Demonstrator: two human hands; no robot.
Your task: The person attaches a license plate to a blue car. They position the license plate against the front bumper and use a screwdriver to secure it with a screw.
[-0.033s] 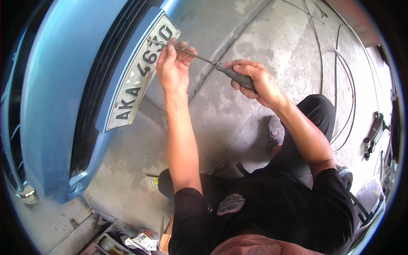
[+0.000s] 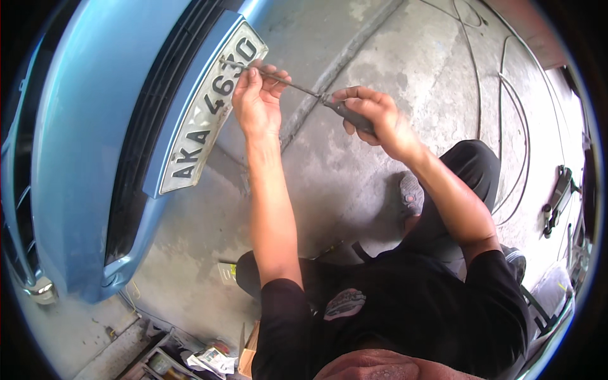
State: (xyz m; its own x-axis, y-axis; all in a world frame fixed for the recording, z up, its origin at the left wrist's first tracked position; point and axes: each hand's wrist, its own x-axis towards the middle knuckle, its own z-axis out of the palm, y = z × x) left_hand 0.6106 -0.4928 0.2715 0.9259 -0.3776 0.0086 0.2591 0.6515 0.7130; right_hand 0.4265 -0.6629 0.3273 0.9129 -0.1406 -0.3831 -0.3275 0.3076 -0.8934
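A long screwdriver [image 2: 304, 88] runs from the upper right toward the white number plate [image 2: 179, 183] on the front of a light blue car bumper [image 2: 88, 139]. My right hand [image 2: 387, 123] is closed round its dark handle. My left hand [image 2: 258, 109] holds the thin shaft nearer the tip, between thumb and fingers. The tip meets the upper part of the plate beside the dark raised characters, at what looks like a fastener. Whether the tip sits in a screw head is too small to tell.
A black grille [image 2: 149, 107] runs along the bumper. Dark hoses [image 2: 475, 82] lie on the concrete floor [image 2: 405, 69] at the right, with a black wheeled tool [image 2: 557, 199] beyond them. Boxes and packets [image 2: 212, 361] stand at the lower left, near a small yellow-green package [image 2: 227, 272].
My right hand has turned slightly on the screwdriver's handle and shifted a little left. My left hand and the screwdriver's tip stay at the same spot on the plate.
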